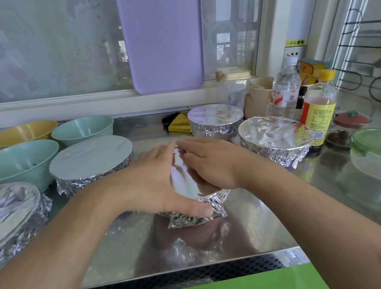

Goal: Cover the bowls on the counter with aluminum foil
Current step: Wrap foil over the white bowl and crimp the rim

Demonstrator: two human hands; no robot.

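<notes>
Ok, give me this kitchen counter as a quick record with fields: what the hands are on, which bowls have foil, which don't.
being wrapped: centre bowl, foil over its top and crumpled down its sides
left hand: on the centre bowl, thumb pressing crumpled foil at the near side
right hand: lying on the foil top
foil-covered: four others
uncovered: yellow bowl, two green bowls
surface: steel counter

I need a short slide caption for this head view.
Both hands press crinkled aluminum foil around a bowl on the steel counter.
</notes>
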